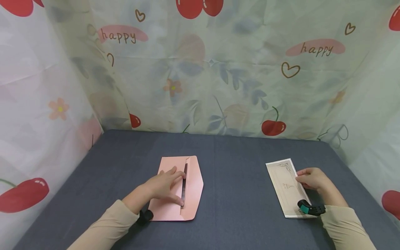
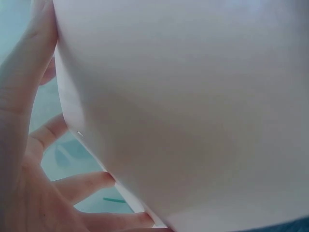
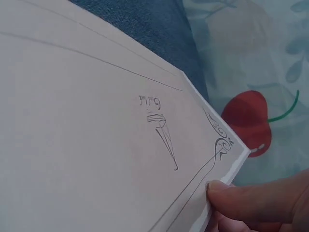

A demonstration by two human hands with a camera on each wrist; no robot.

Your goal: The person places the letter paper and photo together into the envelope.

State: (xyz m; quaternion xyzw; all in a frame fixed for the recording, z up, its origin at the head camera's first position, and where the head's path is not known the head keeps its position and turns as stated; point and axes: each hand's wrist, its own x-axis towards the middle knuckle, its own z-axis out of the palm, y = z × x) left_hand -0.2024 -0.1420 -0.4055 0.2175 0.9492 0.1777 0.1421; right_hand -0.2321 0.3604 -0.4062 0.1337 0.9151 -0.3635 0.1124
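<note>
A pink envelope (image 1: 194,189) lies on the dark tabletop with its flap spread to the right. My left hand (image 1: 165,187) is on it, fingers and thumb spread along the mouth, which gapes as a dark slit. In the left wrist view, the fingertips of that hand (image 2: 53,193) meet the edge of the pale paper. To the right, my right hand (image 1: 314,180) pinches the long edge of a cream card (image 1: 285,189), which looks tilted. The right wrist view shows the thumb (image 3: 241,200) near a corner of the card's face, with printed lines and a scroll ornament.
The dark cloth-covered table (image 1: 231,194) extends between the envelope and the card. Patterned fabric (image 1: 200,83) with cherries and flowers hangs behind and at both sides. A black band with a teal part (image 1: 309,207) is on the right wrist.
</note>
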